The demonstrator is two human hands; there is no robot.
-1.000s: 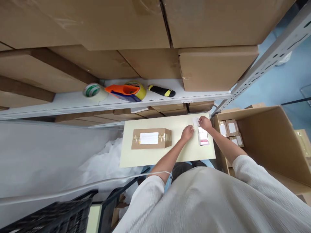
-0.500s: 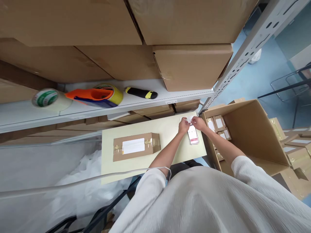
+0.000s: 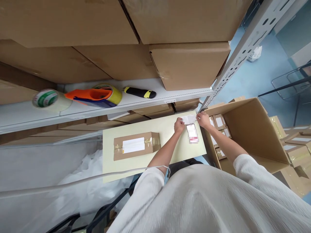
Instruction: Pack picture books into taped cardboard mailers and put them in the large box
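Note:
A small white slip of paper is stretched between my two hands above the far right end of the pale yellow board. My left hand pinches its left end, and my right hand pinches its right end. Just below the slip, a phone with a bright, partly blurred screen lies on the board. To the left rests a taped cardboard box with a white label on top.
A shelf crosses ahead, holding a tape roll, an orange tape dispenser, a black-and-yellow utility knife and large cartons. On the right stands an open carton with several small labelled boxes. A white cable hangs at left.
My hands have moved apart, the left one leftward and the right one rightward. The white slip, bunched between them before, is now spread out flat.

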